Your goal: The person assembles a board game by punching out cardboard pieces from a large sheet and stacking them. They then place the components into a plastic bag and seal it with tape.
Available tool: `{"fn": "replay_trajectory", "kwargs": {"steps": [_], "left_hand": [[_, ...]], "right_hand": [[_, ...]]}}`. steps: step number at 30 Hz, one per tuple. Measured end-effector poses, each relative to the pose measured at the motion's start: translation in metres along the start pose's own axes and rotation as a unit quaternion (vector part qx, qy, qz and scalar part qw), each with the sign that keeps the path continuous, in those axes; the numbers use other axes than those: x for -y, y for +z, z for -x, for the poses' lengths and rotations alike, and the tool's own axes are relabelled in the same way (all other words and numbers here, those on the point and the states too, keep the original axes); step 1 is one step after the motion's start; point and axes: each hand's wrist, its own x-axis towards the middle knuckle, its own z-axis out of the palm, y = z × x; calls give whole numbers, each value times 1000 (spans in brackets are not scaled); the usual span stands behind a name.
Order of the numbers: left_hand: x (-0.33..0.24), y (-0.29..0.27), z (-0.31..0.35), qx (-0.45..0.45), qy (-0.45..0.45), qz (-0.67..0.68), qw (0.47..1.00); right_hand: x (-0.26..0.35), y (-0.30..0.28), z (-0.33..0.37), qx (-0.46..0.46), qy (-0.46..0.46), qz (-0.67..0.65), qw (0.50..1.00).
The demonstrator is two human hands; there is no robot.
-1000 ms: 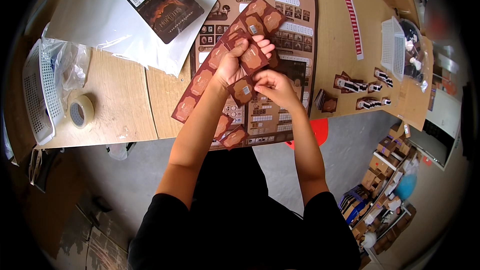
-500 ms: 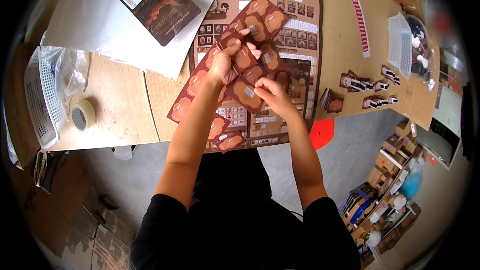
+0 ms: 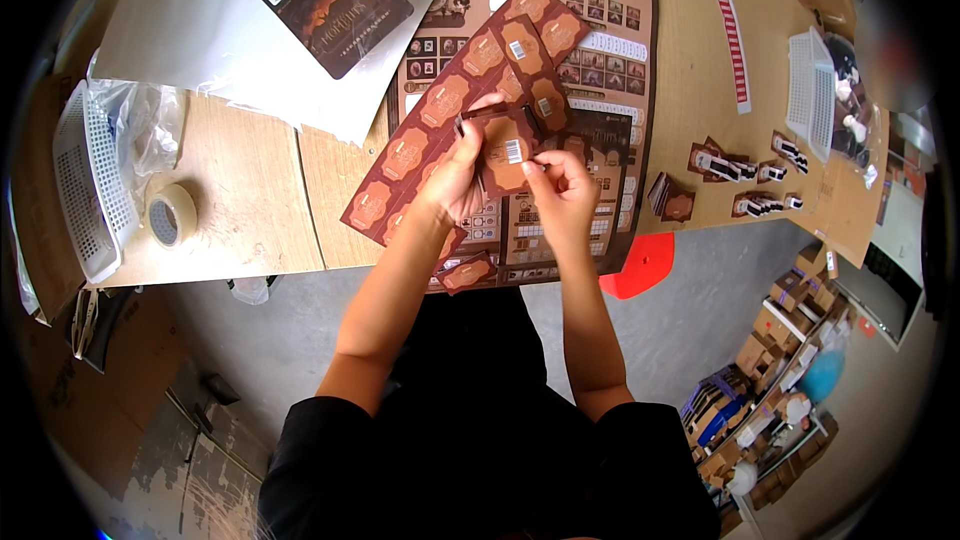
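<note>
My left hand (image 3: 458, 172) is wrapped round a small stack of dark red and orange cards, thumb along its left edge. The top card (image 3: 500, 153) carries a barcode label. At that card's right edge, the thumb and fingers of my right hand (image 3: 562, 190) are pinched together on it. Beneath the hands lie long card strips (image 3: 410, 153) of the same colours, crossing at a slant. Another strip with barcode labels (image 3: 533, 60) reaches away beyond the stack. Under everything spreads a large printed brown sheet (image 3: 607, 40), partly hidden by my hands and the strips.
Far left, a dark printed package (image 3: 345, 25) rests on white sheeting (image 3: 180, 30). A tape roll (image 3: 171, 215) and a white basket (image 3: 88, 185) stand left. To the right are folded card pieces (image 3: 675, 202), striped pieces (image 3: 765, 205), a red-striped strip (image 3: 731, 40) and another basket (image 3: 808, 90).
The barcoded card hung lower, below the left hand; now it lies up against the stack there. Both hands have come closer together, the left turning so its thumb side shows.
</note>
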Motion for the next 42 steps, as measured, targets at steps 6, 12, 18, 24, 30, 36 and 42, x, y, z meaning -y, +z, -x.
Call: {"fn": "replay_trajectory", "kwargs": {"steps": [6, 12, 18, 24, 30, 36, 42], "left_hand": [[1, -6, 37, -98, -33, -4, 995], [-15, 0, 52, -88, -33, 34, 995], [-20, -17, 0, -72, -82, -168, 980], [-15, -42, -28, 39, -115, -99, 988], [-19, -46, -30, 58, -129, -57, 988], [-16, -43, -29, 59, -105, -8, 993], [-10, -50, -24, 57, -53, 76, 994]], "right_hand": [[-14, 14, -4, -40, -103, 155, 982], [-38, 3, -84, -121, -145, 439, 878], [-31, 10, -113, -38, -51, 440, 896], [-36, 10, -130, -31, -95, 412, 906], [-38, 20, -132, -41, -166, 213, 962], [-43, 22, -133, -142, -102, 303, 937], [-54, 8, -138, -110, -62, 200, 972]]}}
